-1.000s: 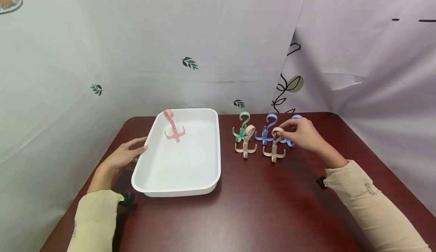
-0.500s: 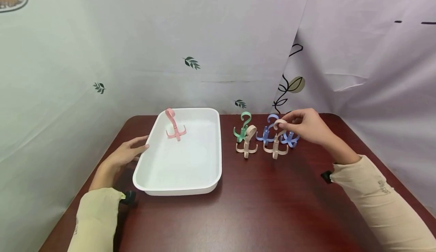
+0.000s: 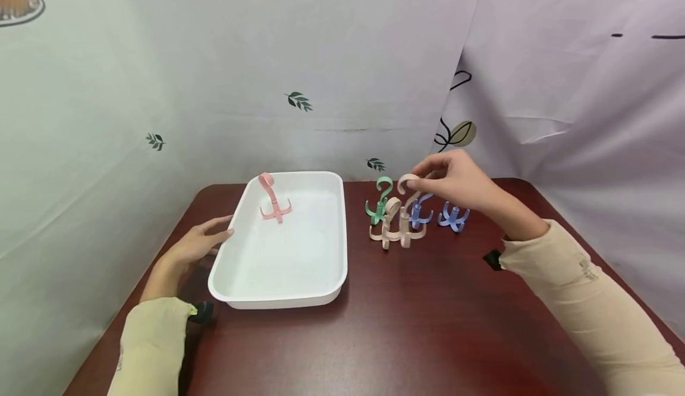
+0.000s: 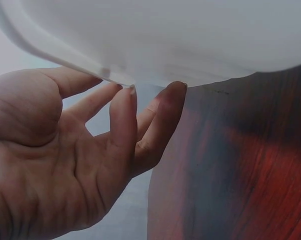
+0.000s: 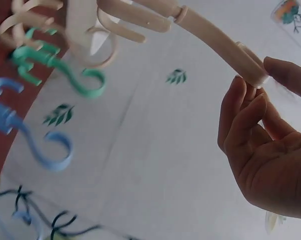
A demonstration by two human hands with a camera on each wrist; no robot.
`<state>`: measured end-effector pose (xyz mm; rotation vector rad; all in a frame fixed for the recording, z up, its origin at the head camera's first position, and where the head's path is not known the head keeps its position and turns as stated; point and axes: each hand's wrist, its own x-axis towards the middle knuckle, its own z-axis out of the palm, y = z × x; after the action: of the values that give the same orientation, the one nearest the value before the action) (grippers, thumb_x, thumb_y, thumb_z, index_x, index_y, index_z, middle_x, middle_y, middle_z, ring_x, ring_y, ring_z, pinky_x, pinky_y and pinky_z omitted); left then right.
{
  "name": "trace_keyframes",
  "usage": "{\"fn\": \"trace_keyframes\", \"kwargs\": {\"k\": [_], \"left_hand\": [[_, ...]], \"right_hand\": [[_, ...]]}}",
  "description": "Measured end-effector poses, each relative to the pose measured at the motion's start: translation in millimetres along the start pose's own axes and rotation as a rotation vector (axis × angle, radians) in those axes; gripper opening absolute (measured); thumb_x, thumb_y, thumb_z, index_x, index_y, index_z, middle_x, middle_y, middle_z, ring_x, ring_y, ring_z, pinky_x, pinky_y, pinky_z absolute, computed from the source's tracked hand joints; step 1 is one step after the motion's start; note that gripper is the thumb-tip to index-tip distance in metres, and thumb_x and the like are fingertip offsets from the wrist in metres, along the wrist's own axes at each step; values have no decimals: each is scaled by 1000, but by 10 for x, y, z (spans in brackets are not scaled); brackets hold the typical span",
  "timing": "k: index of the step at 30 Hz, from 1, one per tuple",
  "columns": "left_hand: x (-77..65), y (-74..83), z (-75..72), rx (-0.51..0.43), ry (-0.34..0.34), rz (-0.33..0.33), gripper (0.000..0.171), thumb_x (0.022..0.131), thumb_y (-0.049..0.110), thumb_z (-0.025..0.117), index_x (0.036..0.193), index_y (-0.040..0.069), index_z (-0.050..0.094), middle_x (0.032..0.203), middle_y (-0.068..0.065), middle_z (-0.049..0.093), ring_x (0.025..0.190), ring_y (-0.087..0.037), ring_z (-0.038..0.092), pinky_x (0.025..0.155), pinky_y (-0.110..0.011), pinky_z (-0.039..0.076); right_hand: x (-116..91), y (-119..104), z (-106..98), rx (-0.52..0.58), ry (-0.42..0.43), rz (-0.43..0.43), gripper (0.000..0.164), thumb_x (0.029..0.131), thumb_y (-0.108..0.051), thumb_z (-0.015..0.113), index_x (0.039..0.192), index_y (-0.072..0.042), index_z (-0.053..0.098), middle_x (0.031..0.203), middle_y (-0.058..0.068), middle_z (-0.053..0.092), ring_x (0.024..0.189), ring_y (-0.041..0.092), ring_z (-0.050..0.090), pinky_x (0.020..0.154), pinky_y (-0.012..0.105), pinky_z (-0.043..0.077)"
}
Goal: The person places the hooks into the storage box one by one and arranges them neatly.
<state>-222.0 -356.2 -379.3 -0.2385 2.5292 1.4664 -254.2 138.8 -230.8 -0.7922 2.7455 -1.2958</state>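
My right hand (image 3: 455,179) pinches the top curl of a beige four-prong hook hanger (image 3: 405,229) and holds it raised over the table. In the right wrist view, thumb and fingertips meet at the hanger's curled end (image 5: 253,75). A second beige hanger (image 3: 386,235) stands just left of it, overlapping in the head view. Behind are a green hanger (image 3: 379,209) and a blue one (image 3: 416,213), partly covered. My left hand (image 3: 195,244) rests its fingertips against the left side of a white tray (image 3: 278,302); in the left wrist view its relaxed fingers touch the tray's edge (image 4: 200,75).
A pink hanger (image 3: 276,209) stands inside the tray near its far left corner. Another blue hanger (image 3: 453,217) is at the back right. The dark red table (image 3: 407,324) meets a pale printed curtain (image 3: 342,87) behind and at the sides.
My right hand has lifted the beige hanger and carried it left, from in front of the blue hangers to beside the other beige one. My left hand stays at the tray.
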Motion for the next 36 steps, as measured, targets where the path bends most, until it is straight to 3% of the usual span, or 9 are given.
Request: {"fn": "trace_keyframes", "kwargs": {"k": [4,11,17,22,27,36], "left_hand": [[-4,7,2,0,-2,-6,71,89,42,57,147,17,23,126,-28,48,87,-27,65,68,-46,54],[-17,1,24,-19,-19,-1,70,90,42,56,147,18,22,123,-26,51,86,-26,65,68,-45,54],[-17,5,13,-19,-20,-9,70,90,43,56,148,20,22,124,-26,51,85,-27,65,68,-45,54],[-19,10,-9,-25,-27,-10,71,90,42,56,148,19,22,122,-26,52,84,-27,65,68,-45,54],[-22,15,-29,-36,-21,-10,70,90,41,56,147,20,22,121,-26,53,83,-27,66,67,-45,54],[-22,-5,-8,-45,-35,2,67,92,39,55,147,20,23,127,-28,47,89,-29,64,69,-46,54]], "right_hand": [[142,-159,102,28,-39,-51,27,80,-38,70,96,-17,71,85,1,70,66,18,63,51,34,49],[525,-314,364,121,-48,-132,20,83,-19,70,96,-3,69,89,10,68,78,25,66,60,29,50],[840,-324,620,123,-30,-140,19,83,-18,70,95,-3,70,87,9,67,74,25,63,50,35,50],[1037,-312,881,126,-20,-100,19,82,-22,70,93,-6,72,84,10,67,71,26,62,51,33,52],[1191,-351,1142,96,4,-39,21,83,-26,69,94,-8,72,88,7,68,75,19,62,58,32,53],[1392,-268,1530,37,28,44,16,85,-15,67,96,-3,69,90,8,65,77,22,62,54,24,52]]}}
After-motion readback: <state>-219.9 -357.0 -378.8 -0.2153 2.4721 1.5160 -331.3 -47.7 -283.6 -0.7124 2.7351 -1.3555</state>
